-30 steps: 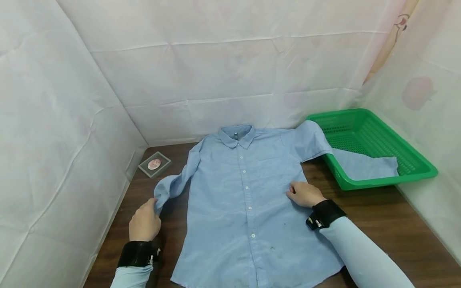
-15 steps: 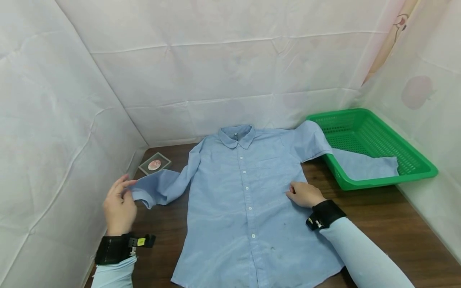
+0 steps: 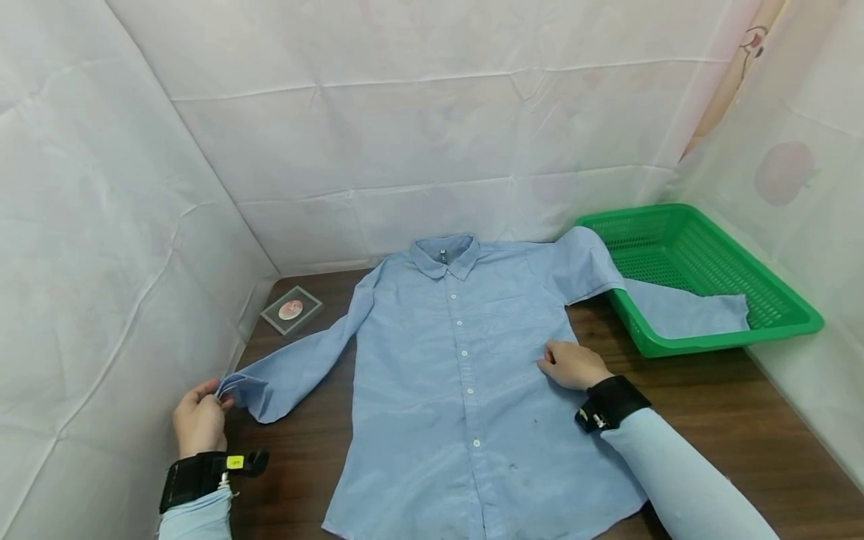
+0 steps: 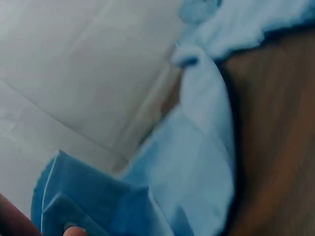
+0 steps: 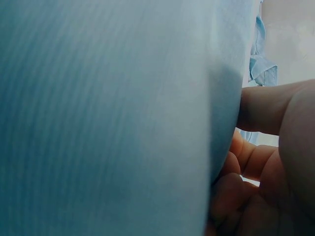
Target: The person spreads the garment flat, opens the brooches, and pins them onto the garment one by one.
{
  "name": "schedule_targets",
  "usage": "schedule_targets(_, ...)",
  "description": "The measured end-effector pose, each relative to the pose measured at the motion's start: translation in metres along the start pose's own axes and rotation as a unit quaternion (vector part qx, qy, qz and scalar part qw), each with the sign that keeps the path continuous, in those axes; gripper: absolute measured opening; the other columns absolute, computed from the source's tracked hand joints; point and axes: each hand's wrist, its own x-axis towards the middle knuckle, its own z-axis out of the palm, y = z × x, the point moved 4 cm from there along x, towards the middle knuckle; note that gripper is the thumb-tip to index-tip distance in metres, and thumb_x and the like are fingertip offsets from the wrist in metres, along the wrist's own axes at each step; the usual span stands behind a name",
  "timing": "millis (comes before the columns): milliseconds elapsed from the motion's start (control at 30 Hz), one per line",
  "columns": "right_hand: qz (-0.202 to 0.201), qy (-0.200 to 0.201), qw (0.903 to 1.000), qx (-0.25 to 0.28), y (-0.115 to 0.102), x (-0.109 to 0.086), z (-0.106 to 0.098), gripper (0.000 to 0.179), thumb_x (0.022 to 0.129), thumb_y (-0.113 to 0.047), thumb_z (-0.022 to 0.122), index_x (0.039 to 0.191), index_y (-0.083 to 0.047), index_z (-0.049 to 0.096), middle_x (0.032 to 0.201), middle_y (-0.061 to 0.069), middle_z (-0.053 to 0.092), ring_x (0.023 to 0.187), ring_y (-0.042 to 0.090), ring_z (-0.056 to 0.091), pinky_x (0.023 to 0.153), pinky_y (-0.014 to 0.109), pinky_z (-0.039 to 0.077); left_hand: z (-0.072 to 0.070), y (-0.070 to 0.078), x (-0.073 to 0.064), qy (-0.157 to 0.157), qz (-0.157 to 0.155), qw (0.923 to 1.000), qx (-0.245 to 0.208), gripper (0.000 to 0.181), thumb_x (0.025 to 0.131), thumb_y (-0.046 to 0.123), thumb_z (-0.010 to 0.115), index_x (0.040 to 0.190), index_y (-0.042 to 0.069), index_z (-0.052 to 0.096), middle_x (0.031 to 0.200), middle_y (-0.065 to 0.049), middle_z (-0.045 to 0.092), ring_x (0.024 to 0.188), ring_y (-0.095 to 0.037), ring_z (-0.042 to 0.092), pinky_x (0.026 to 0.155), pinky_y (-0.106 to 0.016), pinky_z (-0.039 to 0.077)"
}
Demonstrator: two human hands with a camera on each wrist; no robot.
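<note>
A light blue button-up shirt [image 3: 418,360] lies front side up, collar toward the back wall. Its left-hand sleeve stretches out toward the lower left. At that sleeve's cuff [image 3: 243,386], my left hand [image 3: 200,420] pinches the fabric between thumb and fingers. The left wrist view shows the folded cuff [image 4: 93,196] close up, with fingertips at the bottom edge. My right hand [image 3: 574,365] rests on the side of the shirt body with fingers curled. In the right wrist view its thumb [image 5: 266,108] touches the cloth, apart from the bent fingers.
A green plastic basket [image 3: 715,345] stands at the right; the other sleeve [image 3: 688,311] hangs over its rim into it. A small grey square dish [image 3: 292,310] with a round pinkish piece sits at the back left. White sheets [image 3: 432,127] enclose the dark wooden table [image 3: 290,487].
My left hand has shifted left, letting the sleeve's cuff spread and then pinching it again farther out. The sleeve, bunched before, now lies straighter. My right hand has stayed in place.
</note>
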Motion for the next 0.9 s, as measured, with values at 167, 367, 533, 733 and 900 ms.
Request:
schedule_targets(167,0.0,0.003,1.0,-0.001,0.001,-0.001,0.001,0.026,0.097,-0.03,0.056,0.078,-0.014,0.049,0.067,0.002,0.045,0.058,0.018,0.043,0.053,0.032,0.032,0.0,-0.006,-0.001,-0.05,0.117,0.9583,0.256,0.055,0.08,-0.008,0.043,0.135,-0.006,0.047,0.137,-0.031,0.04,0.12,-0.047,0.041,0.095,-0.052,0.038)
schedule_targets(367,-0.004,0.005,1.0,0.003,0.0,-0.001,0.0,0.026,0.097,-0.03,0.056,0.077,-0.014,0.05,0.067,0.003,0.044,0.058,0.018,0.043,0.053,0.032,0.031,0.001,-0.023,-0.002,-0.033,0.194,0.9066,0.373,0.046,0.072,-0.01,0.051,0.117,-0.006,0.061,0.129,-0.031,0.049,0.11,-0.056,0.042,0.089,-0.063,0.034)
schedule_targets(533,-0.009,0.003,1.0,0.002,-0.001,-0.001,0.0,0.026,0.097,-0.03,0.056,0.077,-0.014,0.05,0.066,0.002,0.044,0.057,0.018,0.043,0.053,0.031,0.032,0.0,-0.021,-0.005,-0.01,0.206,0.8956,0.394,0.029,0.083,-0.001,0.054,0.11,-0.007,0.063,0.116,-0.035,0.056,0.109,-0.056,0.041,0.089,-0.064,0.033)
schedule_targets(733,-0.006,0.001,1.0,0.003,0.0,-0.001,-0.001,0.026,0.097,-0.03,0.056,0.078,-0.014,0.05,0.067,0.003,0.045,0.058,0.018,0.044,0.053,0.032,0.032,0.002,0.034,-0.025,-0.047,0.296,0.8893,0.345,0.019,0.096,0.011,0.054,0.102,-0.004,0.064,0.074,-0.02,0.061,0.068,-0.038,0.056,0.062,-0.049,0.042)
schedule_targets(900,-0.007,0.003,0.9999,0.007,0.002,0.001,0.0,0.026,0.097,-0.031,0.056,0.077,-0.015,0.05,0.066,0.002,0.045,0.057,0.018,0.044,0.052,0.031,0.032,0.01,0.079,-0.047,-0.139,0.341,0.8772,0.308,0.027,0.102,0.026,0.048,0.104,0.003,0.063,0.06,-0.001,0.046,0.051,-0.014,0.042,0.049,-0.03,0.034)
